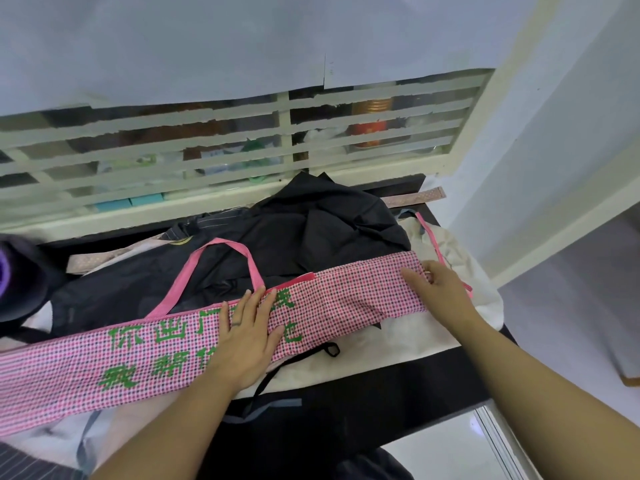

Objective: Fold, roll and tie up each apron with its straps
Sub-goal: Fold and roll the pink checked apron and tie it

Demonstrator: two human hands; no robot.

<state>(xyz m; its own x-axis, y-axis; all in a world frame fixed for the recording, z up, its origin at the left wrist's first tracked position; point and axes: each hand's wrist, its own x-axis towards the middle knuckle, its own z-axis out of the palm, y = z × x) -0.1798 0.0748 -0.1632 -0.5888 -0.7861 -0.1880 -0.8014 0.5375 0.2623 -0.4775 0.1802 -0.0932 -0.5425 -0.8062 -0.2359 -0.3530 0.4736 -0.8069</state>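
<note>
While my flat left hand (247, 336) presses the folded pink checked cloth apron (346, 299), my right hand (441, 284) pinches its end; rolling and tying remain.

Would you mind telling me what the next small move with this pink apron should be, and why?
Probably start rolling from the right end. The pink checked apron already lies folded into a long strip, the left hand presses flat on its middle, and the right hand curls its fingers at the end.
</note>
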